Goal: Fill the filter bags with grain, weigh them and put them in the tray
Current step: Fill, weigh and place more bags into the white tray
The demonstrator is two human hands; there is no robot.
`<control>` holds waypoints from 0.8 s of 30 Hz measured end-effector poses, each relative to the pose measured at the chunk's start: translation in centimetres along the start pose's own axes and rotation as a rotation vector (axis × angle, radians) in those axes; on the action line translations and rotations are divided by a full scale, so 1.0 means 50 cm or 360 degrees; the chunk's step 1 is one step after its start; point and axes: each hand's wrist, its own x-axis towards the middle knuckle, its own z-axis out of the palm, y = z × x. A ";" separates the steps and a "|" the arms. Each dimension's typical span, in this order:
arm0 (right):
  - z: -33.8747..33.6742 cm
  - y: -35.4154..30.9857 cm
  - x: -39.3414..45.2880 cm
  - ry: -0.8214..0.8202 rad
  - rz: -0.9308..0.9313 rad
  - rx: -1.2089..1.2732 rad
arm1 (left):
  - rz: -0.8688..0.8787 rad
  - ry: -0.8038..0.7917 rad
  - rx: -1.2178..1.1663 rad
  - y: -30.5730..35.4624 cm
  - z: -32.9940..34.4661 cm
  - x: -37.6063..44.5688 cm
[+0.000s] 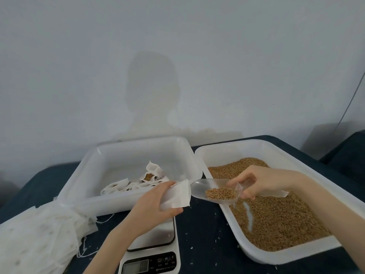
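My left hand grips a white filter bag above the kitchen scale, its mouth turned right. My right hand holds a clear plastic scoop by its handle, with brown grain in its bowl. The scoop's tip sits just right of the bag's mouth, over the left rim of the grain tray. That white tray holds a bed of brown grain. The second white tray at centre-left holds several filled filter bags.
A stack of unused white filter bags with drawstrings lies at the lower left. Loose grains dot the dark blue tablecloth between scale and grain tray. A pale wall stands behind the table; a thin cable hangs at the far right.
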 end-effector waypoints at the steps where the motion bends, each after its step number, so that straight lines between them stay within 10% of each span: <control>1: 0.003 -0.002 0.001 -0.0018 -0.0004 0.0018 | 0.0013 -0.0002 0.0001 0.002 0.001 0.000; 24: 0.011 -0.069 0.026 -0.0137 -0.0074 -0.0157 | 0.0249 -0.0095 0.0328 0.058 -0.009 -0.007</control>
